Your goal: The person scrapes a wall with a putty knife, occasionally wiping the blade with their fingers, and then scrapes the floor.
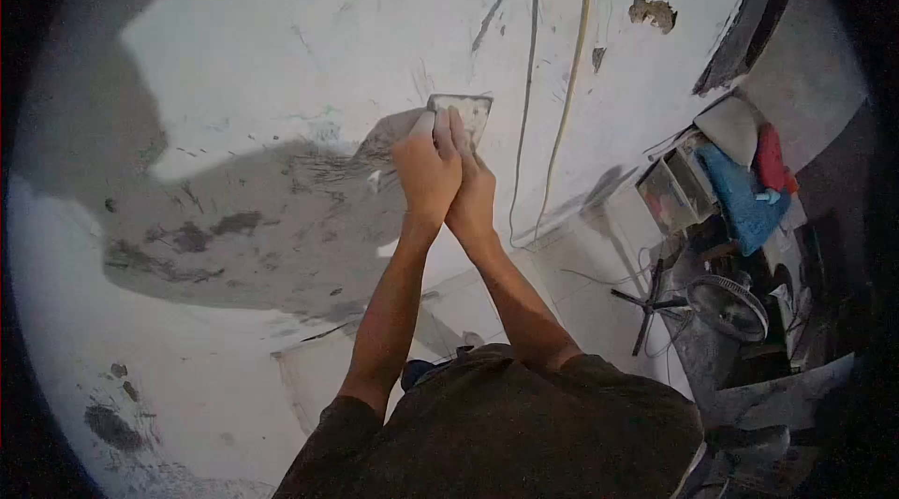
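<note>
Both my hands are together on a flat, light rectangular plate (476, 115) with a dark edge, which lies against the white wall (309, 40). My left hand (429, 167) is wrapped round its left side, with fingers pressed together. Close beside it on the right, my right hand (473, 185) grips the lower part, and its fingers reach up over the plate. The plate's handle, if any, is hidden by my hands. Dark scuffs and rough patches mark the wall left of my hands, partly in shadow.
Two cables (569, 78) hang down the wall to the right. A chipped hole (653, 12) is at the upper right. On the right stand a drawer unit (670, 192), a blue cloth (740, 195) and a fan (728, 307) on the tiled floor (599, 265).
</note>
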Demonstrator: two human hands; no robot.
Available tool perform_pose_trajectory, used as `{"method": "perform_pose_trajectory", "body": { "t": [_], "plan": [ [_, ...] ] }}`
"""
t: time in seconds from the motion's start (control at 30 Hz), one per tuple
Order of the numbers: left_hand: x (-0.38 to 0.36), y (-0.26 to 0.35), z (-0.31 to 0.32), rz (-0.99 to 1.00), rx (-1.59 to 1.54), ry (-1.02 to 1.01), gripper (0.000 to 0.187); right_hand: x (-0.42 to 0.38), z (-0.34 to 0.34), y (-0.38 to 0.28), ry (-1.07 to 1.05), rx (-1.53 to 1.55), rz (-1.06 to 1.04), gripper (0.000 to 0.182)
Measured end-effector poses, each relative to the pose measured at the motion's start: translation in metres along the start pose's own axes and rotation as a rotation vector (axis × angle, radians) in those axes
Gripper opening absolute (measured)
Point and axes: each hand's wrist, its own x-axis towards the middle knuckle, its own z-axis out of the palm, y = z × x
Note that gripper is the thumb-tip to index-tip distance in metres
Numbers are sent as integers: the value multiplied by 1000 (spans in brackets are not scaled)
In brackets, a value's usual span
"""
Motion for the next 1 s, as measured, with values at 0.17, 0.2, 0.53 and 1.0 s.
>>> {"method": "perform_pose_trajectory", "body": {
  "t": [0.17,0.2,0.53,1.0],
  "plan": [
    [-3,-2,-2,-14,-32,1,34,-2,-3,-11,-10,67,83,72],
    [-7,-12,3,38,-28,34,35,-6,-6,-9,-62,17,110,71],
    [-107,-64,-20,-287,28,-52,35,-100,-33,0,-124,78,476,49],
    [-198,-78,-62,-297,153,235,20,-163,-21,0,-515,148,314,20]
  ]
}}
